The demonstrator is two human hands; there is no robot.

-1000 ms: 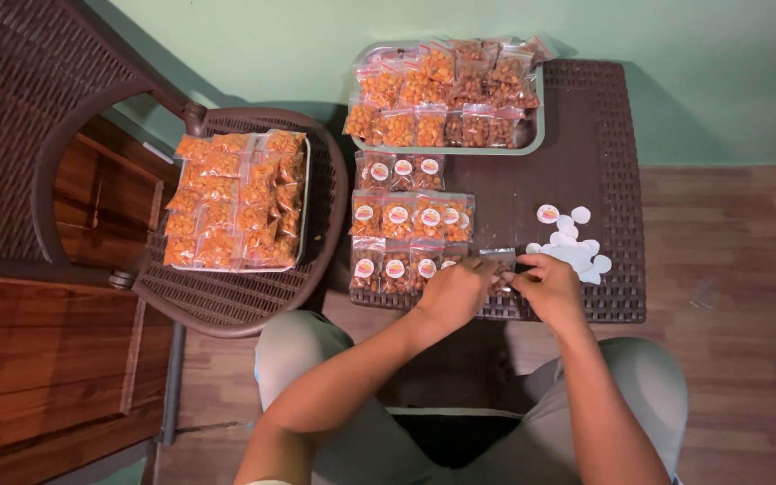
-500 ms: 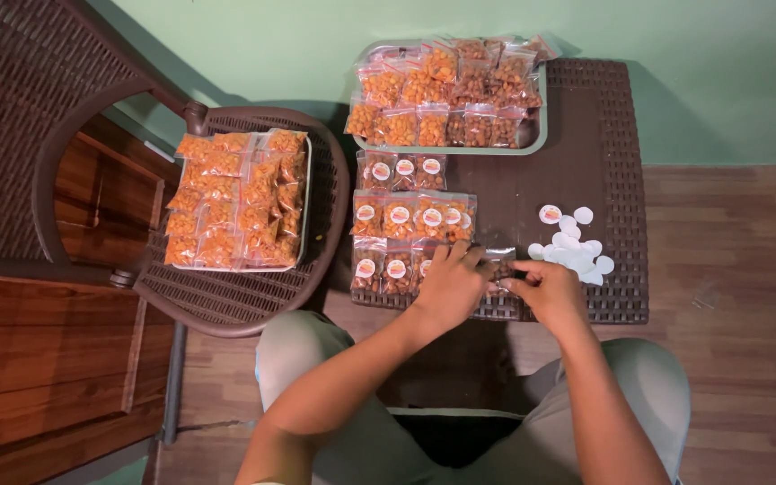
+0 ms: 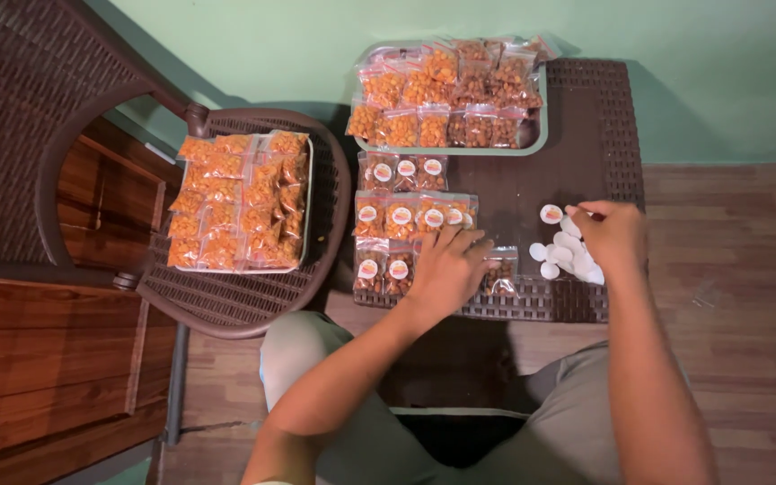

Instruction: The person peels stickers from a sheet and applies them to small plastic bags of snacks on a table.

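A: Since a second ago the right hand [image 3: 615, 235] has left the packet at the near edge of the tabletop [image 3: 599, 117] and gone to the pile of round white stickers [image 3: 566, 254] at the right edge. What is it gripping?

B: Thumb and forefinger are pressed together on something thin at the top of the pile, probably one sticker; too small to tell for sure. The left hand [image 3: 446, 269] lies flat, fingers spread, pinning a small clear snack packet [image 3: 499, 272] near the front edge.

A: How would that packet handle?

B: Light and soft, I judge, with slick film and loose brittle pieces inside. Best held by its sealed top edge or flat under the palm, never squeezed.

A: And around it?

B: Just left of the hand, rows of labelled packets [image 3: 401, 216] lie side by side, each with a round white-and-orange label on its front. At the far edge a pale green tray [image 3: 541, 135] holds unlabelled packets of orange and brown snacks. Off the left edge, on a woven brown chair [image 3: 226, 296], a second tray carries orange packets [image 3: 235, 199], also without labels.
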